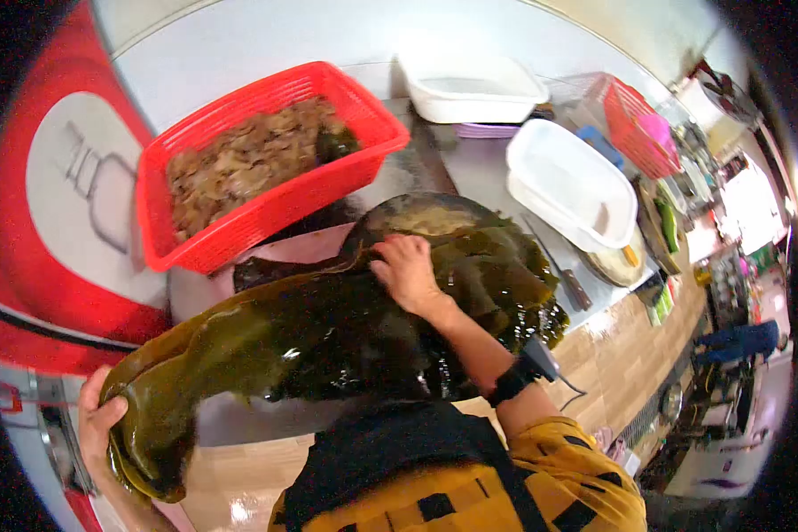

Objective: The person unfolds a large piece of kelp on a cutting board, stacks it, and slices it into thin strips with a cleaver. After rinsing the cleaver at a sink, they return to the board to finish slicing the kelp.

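Observation:
Wide, glossy sheets of dark green kelp (328, 341) lie folded lengthwise across the table. My left hand (96, 417) is closed around the kelp's far left end, thumb on top, and that end hangs over the table's front edge. On the kelp's upper side rests my right hand (408, 273), its fingers stretched out over the sheets near the back fold. Behind that hand a round chopping board (417, 215) shows, partly covered by the kelp. To the right of the stack lies a knife (569, 279) with a brown handle.
A red basket (266, 213) of brown, wet pieces stands at the back left. White basins (572, 191) and a red-pink basket (634, 133) are at the back right. A red panel (71, 222) borders the left side. Someone in dark blue (740, 341) is far right.

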The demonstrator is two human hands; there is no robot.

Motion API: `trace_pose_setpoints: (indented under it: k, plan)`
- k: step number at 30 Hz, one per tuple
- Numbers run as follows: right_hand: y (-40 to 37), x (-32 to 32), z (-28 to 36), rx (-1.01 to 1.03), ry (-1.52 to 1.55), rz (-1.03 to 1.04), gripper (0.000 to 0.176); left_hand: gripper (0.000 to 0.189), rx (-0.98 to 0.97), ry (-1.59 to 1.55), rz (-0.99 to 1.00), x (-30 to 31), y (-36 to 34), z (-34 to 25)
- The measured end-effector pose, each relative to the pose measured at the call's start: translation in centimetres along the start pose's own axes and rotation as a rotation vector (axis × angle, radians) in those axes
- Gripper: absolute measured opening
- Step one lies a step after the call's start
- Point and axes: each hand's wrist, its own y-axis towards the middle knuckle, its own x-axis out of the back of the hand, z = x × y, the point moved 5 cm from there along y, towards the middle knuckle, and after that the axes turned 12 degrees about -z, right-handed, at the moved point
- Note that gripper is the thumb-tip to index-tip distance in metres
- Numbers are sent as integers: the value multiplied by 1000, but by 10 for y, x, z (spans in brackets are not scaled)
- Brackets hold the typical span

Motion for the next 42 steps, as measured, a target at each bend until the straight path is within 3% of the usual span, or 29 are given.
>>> trace_pose_setpoints:
  k: [1,7,9,13,16,17,18,19,21,23,25,27,29,33,35,36,37,39,40,42]
  plan:
    - [-1,8,-6,19,-20,-23,24,44,-20,32,-79,-1,-6,-3]
    - [0,-8,1,-45,81,10,16,40,-129,-217,-11,-28,-18,-38]
    - [4,-3,1,-31,58,-4,16,39,-271,-265,-1,-26,-27,-48]
    - [4,4,-5,-84,109,11,15,54,-382,-287,-170,-25,-51,-68]
    - [11,19,-3,-169,142,83,21,55,-580,-173,-171,63,-55,-53]
    - [14,20,-4,-212,173,157,23,53,-681,-117,-184,42,-58,-75]
    - [16,17,-9,-232,165,237,26,42,-520,6,-297,21,-71,-85]
    - [16,13,-10,-231,168,245,26,42,-513,7,-303,17,-60,-86]
    - [11,-4,-11,-159,22,294,31,34,-409,-112,-167,-1,-35,-69]
    - [4,-22,-12,-166,-81,355,36,28,-187,215,-120,16,5,-33]
    - [2,-29,-15,-176,-213,274,35,27,-151,412,7,25,38,14]
    - [10,-21,-5,-158,-203,240,33,25,-172,497,-9,20,46,31]
    - [4,-24,-6,-261,-238,372,38,26,-190,473,6,17,47,30]
    - [-2,-31,-12,-239,-250,390,37,22,-30,193,96,10,49,19]
    - [5,-21,-11,-197,-131,154,28,24,-104,189,118,4,50,12]
    - [0,-28,-22,-406,-118,379,25,24,-103,192,119,0,48,10]
    - [3,-21,-15,-410,-118,378,25,26,-82,134,133,-5,47,7]
    - [12,0,12,-165,-225,195,33,27,-59,76,154,-17,43,3]
    - [8,0,19,-104,-236,177,45,31,-49,67,161,-21,41,0]
    - [-9,-7,31,-83,-173,186,47,39,-36,116,159,-25,42,-4]
